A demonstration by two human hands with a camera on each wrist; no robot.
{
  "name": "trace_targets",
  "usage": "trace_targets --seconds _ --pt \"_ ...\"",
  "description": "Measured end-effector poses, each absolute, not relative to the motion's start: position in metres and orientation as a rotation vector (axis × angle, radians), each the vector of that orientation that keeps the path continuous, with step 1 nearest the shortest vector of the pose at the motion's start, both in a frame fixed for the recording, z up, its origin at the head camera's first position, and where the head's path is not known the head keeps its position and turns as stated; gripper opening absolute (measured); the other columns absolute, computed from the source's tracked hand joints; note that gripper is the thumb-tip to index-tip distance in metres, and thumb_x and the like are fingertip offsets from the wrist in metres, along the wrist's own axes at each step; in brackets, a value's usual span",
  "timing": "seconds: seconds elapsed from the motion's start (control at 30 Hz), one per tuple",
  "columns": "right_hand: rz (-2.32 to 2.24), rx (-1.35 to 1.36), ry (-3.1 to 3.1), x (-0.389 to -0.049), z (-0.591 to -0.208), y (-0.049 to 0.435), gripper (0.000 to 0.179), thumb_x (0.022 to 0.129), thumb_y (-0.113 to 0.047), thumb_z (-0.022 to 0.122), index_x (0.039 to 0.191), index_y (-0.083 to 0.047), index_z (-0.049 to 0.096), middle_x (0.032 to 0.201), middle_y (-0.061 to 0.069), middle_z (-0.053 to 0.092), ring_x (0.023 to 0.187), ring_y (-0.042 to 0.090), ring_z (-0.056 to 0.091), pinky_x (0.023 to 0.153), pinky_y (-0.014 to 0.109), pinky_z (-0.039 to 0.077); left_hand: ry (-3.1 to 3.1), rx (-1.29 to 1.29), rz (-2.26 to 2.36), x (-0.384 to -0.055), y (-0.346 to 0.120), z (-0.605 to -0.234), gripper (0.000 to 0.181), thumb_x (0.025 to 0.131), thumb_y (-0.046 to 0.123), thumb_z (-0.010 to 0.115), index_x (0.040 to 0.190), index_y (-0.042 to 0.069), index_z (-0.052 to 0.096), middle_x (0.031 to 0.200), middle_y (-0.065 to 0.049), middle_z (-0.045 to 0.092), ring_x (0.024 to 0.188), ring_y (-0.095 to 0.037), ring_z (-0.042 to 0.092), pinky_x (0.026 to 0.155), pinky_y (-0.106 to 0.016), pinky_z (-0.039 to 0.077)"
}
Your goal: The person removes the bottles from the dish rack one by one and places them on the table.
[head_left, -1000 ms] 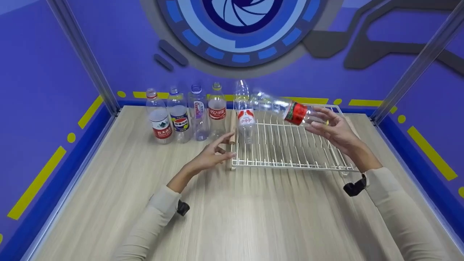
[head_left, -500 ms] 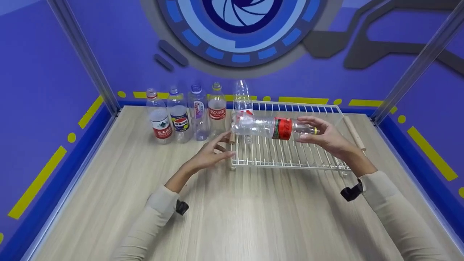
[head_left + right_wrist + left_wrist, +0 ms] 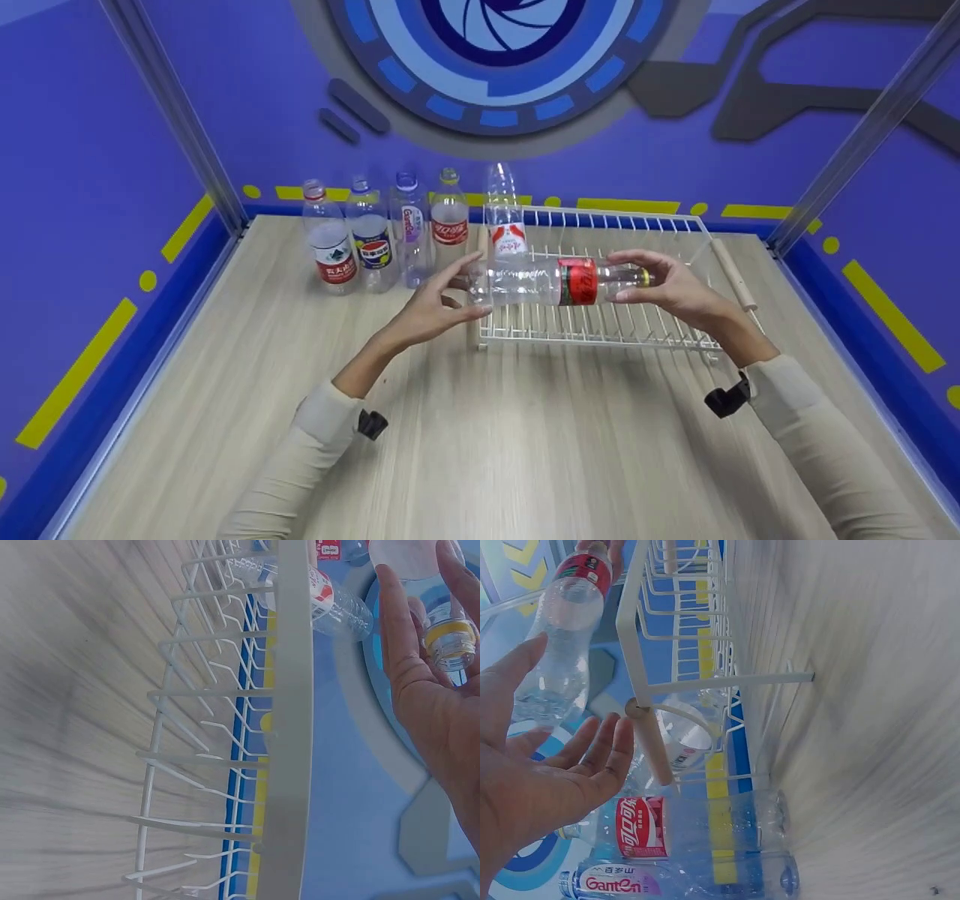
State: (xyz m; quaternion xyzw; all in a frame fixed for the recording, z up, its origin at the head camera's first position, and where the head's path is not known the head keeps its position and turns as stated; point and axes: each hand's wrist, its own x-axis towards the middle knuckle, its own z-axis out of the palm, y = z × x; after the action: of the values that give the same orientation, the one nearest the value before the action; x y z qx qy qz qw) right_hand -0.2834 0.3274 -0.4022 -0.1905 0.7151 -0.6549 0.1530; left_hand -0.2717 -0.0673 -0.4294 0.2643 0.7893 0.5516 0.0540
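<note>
A clear plastic bottle [image 3: 521, 281] with a red label lies level in the air above the white wire rack [image 3: 600, 343]. My right hand [image 3: 671, 283] grips it near the neck, where a yellow ring [image 3: 448, 628] shows in the right wrist view. At the bottle's base is my left hand [image 3: 435, 306], thumb and fingers spread around that end; the left wrist view shows the fingers loosely bent, and whether they touch is hard to tell. Another clear bottle [image 3: 508, 237] with a red-and-white label leans neck down in the rack's left end.
Left of the rack stand several uncapped bottles: one with a white-and-red label [image 3: 335, 262], a Pepsi-like one [image 3: 374, 250], a Ganten bottle [image 3: 622, 882] and a Coca-Cola bottle [image 3: 643, 827]. Wooden handles [image 3: 733, 274] flank the rack. Blue panels enclose the wooden table [image 3: 465, 442].
The right hand has brought the red-labelled bottle down and left and turned it level. Its base has come to the left hand, which has shifted slightly upward.
</note>
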Motion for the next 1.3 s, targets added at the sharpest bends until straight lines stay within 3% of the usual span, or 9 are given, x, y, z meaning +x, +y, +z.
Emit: trace_targets --seconds 0.27,0.43,0.63,0.9,1.3 --pt "-1.851 -0.585 2.036 -0.281 -0.4 0.325 0.059 0.085 0.015 0.069 0.136 -0.013 0.063 0.128 0.001 0.065 0.112 0.017 0.067 0.094 0.03 0.059 2.395 0.923 1.638 -0.267 -0.066 -0.424 0.075 0.087 0.02 0.082 0.154 0.018 0.047 0.15 -0.008 0.054 0.118 -0.027 0.059 0.095 -0.041 0.057" --pt "-1.886 -0.661 1.954 -0.282 -0.396 0.322 0.06 0.086 0.017 0.066 0.14 -0.008 0.059 0.133 0.003 0.065 0.113 0.023 0.07 0.094 0.033 0.059 2.433 0.976 1.648 -0.267 -0.066 -0.422 0.071 0.084 0.018 0.085 0.148 0.015 0.054 0.141 -0.009 0.062 0.116 -0.027 0.061 0.097 -0.043 0.056" --pt "-1.9 -0.733 1.945 -0.283 -0.395 0.327 0.063 0.088 0.017 0.064 0.146 0.001 0.049 0.139 0.004 0.063 0.115 0.024 0.07 0.095 0.035 0.059 2.455 0.959 1.667 -0.268 -0.07 -0.426 0.07 0.083 0.018 0.086 0.146 0.014 0.055 0.141 -0.015 0.061 0.12 -0.029 0.061 0.103 -0.045 0.053" --pt "-1.925 -0.667 2.037 -0.284 -0.403 0.36 0.067 0.092 0.015 0.062 0.152 -0.006 0.043 0.145 0.002 0.059 0.129 0.019 0.062 0.099 0.034 0.057 2.435 0.886 1.716 -0.266 -0.085 -0.435 0.069 0.083 0.016 0.085 0.146 0.017 0.056 0.14 -0.008 0.061 0.118 -0.027 0.062 0.104 -0.043 0.053" --pt "-2.036 -0.615 2.062 -0.289 -0.403 0.428 0.056 0.1 0.013 0.051 0.152 -0.007 0.044 0.14 -0.001 0.063 0.124 0.013 0.066 0.099 0.026 0.056 2.429 0.724 1.811 -0.264 -0.107 -0.44 0.068 0.082 0.008 0.084 0.145 0.014 0.056 0.142 -0.013 0.056 0.124 -0.03 0.058 0.107 -0.044 0.052"
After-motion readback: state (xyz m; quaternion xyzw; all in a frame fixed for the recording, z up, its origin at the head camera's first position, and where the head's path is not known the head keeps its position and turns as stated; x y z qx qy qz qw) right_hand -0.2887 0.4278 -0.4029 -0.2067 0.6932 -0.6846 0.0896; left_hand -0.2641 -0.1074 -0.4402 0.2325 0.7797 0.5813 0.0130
